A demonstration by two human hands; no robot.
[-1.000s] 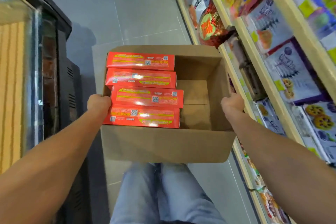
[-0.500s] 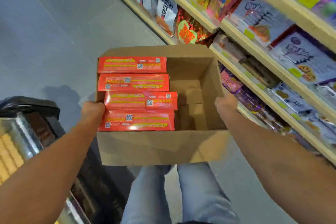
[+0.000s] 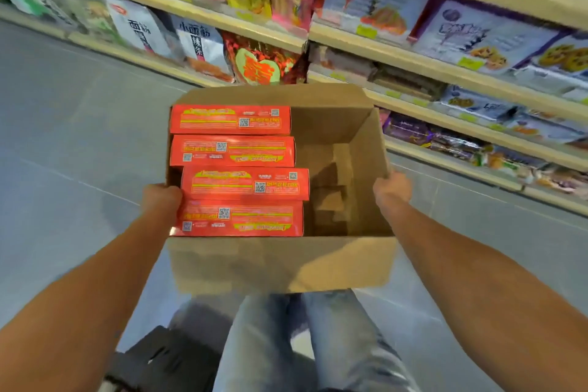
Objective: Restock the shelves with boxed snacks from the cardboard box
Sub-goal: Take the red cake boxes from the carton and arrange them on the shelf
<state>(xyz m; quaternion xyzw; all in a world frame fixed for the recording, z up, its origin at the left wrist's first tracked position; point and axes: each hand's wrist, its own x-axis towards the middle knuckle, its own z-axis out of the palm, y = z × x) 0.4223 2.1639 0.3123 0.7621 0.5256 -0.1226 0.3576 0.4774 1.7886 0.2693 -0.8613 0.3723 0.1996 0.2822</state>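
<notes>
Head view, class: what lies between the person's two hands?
In the head view, the cardboard box: four red snack boxes by the left hand, bare cardboard floor by the right hand.

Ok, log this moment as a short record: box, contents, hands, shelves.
carton: cardboard box, open top, held up off the floor
contents: four red snack boxes in a row along its left side; right side bare
left hand: grips the left rim
right hand: grips the right rim
shelves: ahead, stocked with snack packs
</notes>
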